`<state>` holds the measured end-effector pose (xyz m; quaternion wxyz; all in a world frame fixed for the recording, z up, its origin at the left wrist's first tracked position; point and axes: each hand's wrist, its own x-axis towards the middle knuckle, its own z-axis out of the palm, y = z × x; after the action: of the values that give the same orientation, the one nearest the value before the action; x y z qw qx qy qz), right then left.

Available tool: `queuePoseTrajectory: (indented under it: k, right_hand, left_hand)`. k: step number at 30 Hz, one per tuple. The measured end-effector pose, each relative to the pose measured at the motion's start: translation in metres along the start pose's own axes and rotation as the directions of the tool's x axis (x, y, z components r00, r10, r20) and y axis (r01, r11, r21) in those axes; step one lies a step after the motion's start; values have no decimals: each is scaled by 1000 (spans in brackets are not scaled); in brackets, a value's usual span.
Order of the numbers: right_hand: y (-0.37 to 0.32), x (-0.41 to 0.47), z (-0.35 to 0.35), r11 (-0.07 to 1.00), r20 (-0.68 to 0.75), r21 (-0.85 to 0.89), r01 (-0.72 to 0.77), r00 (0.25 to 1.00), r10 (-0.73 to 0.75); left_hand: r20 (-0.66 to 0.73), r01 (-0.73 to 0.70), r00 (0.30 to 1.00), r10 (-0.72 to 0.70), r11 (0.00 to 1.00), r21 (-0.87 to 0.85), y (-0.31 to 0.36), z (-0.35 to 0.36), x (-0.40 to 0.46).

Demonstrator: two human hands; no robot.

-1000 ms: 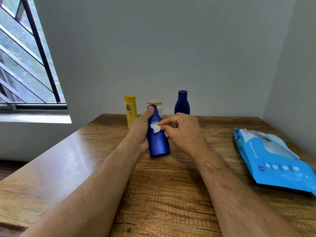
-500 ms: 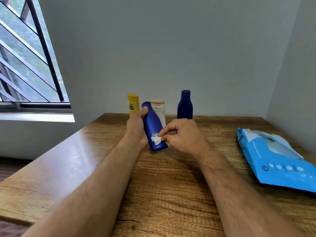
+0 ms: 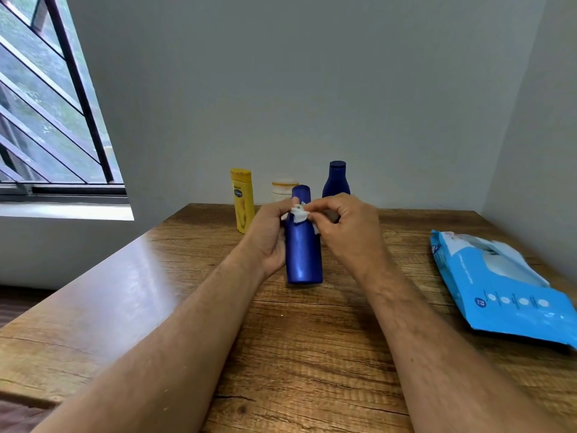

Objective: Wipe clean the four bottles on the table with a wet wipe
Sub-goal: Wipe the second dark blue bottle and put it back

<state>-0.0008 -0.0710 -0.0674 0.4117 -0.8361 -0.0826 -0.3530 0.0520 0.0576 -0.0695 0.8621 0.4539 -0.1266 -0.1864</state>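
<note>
The left hand is wrapped around the blue bottle from its left side, with the thumb up near the cap. The blue bottle stands almost straight up, its long way going from the wooden table up to the cap, and its bottom looks to be on or just above the wood. The right hand is on the right side of the blue bottle and pinches a small white wet wipe against the neck, just under the cap.

Behind the blue bottle, near the wall, stand three more: a yellow bottle to the left, a short white bottle just behind, and a dark blue bottle to the right. A light blue pack of wipes lies far to the right of the blue bottle.

The wipe is high on the bottle, so I think the next rub should go down along the long side, toward the bottom. The right hand is the one to do it, while the left hand keeps the bottle from tipping
</note>
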Motion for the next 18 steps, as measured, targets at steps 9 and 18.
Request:
queuePoseTrajectory:
  k: [9,18]
  right_hand:
    - [-2,-7,1,995,315,-77,-68,945,89]
    - [0,0,-3,999,11,28,-17,1000,16]
  left_hand:
    - [-274,-162,953,132,983,-91,11,-14,5]
    - [-20,-32,999,31,998,-47,-4,3,-2]
